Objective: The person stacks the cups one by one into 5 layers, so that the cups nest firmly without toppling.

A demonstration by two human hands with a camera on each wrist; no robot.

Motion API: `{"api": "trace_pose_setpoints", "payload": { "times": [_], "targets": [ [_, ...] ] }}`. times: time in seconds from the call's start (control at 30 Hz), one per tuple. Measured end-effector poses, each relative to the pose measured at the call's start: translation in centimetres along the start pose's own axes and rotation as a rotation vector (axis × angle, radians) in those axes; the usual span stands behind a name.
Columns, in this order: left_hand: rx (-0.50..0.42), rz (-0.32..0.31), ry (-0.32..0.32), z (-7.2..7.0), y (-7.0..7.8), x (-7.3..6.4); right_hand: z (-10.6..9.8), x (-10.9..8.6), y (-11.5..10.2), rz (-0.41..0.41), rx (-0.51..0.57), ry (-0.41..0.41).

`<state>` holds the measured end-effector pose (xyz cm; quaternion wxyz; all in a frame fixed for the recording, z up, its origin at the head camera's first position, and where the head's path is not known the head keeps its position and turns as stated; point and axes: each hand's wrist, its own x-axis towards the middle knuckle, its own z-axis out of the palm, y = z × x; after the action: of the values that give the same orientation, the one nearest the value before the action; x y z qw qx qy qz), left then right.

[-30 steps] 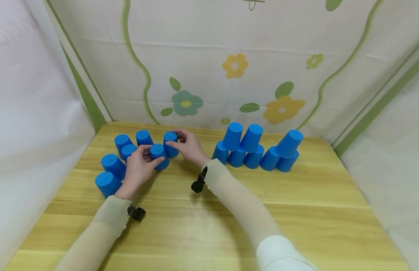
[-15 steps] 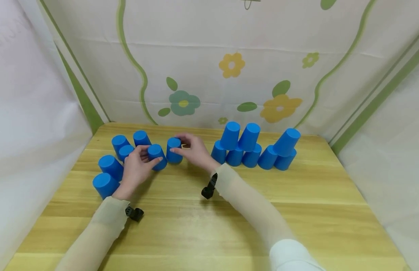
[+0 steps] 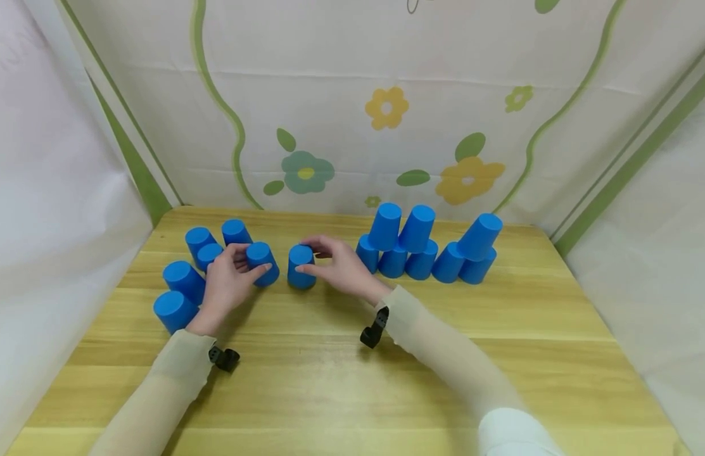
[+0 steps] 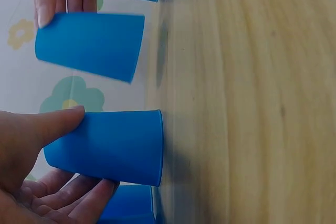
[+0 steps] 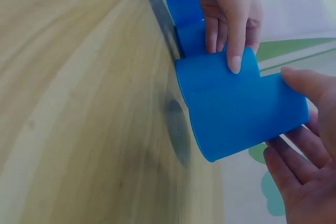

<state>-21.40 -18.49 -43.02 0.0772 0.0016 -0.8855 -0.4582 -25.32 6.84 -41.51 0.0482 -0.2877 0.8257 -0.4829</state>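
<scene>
In the head view, my left hand point(image 3: 223, 285) grips an upside-down blue cup point(image 3: 261, 269), thumb on the near side and fingers behind. That cup point(image 4: 113, 145) stands with its rim down at the tabletop in the left wrist view. Just to its right, my right hand point(image 3: 345, 269) pinches a second upside-down blue cup point(image 3: 301, 271) between thumb and fingers. The left wrist view shows this second cup point(image 4: 89, 45) slightly tilted, raised off the wood with a shadow beside it. In the right wrist view it point(image 5: 247, 116) overlaps the left-hand cup.
Several upside-down blue cups point(image 3: 184, 282) stand at the table's left. On the right is a row of upside-down cups point(image 3: 393, 261); two cups point(image 3: 417, 229) sit atop its left part and one cup point(image 3: 481, 235) atop its right end. A patterned cloth point(image 3: 341, 126) hangs behind the wooden table point(image 3: 329, 380).
My right hand has carried its cup rightward and nearer to me, from behind the left-hand cup to beside it with a small gap. My left hand has kept its hold in place.
</scene>
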Motion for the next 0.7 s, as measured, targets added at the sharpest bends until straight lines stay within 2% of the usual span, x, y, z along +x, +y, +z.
{"api": "trace_pose_setpoints", "payload": {
  "times": [0.2,0.5,0.7],
  "targets": [
    [0.007,-0.006,-0.002,-0.1,0.2,-0.1,-1.0,-1.7,0.5,-0.027,0.016,-0.008],
    [-0.004,0.012,-0.005,-0.2,0.0,-0.1,-2.4,-3.9,1.8,0.017,0.065,0.005],
    [-0.008,0.022,-0.007,-0.1,-0.3,0.0,-3.2,-5.3,2.3,0.004,0.090,0.036]
  ]
}}
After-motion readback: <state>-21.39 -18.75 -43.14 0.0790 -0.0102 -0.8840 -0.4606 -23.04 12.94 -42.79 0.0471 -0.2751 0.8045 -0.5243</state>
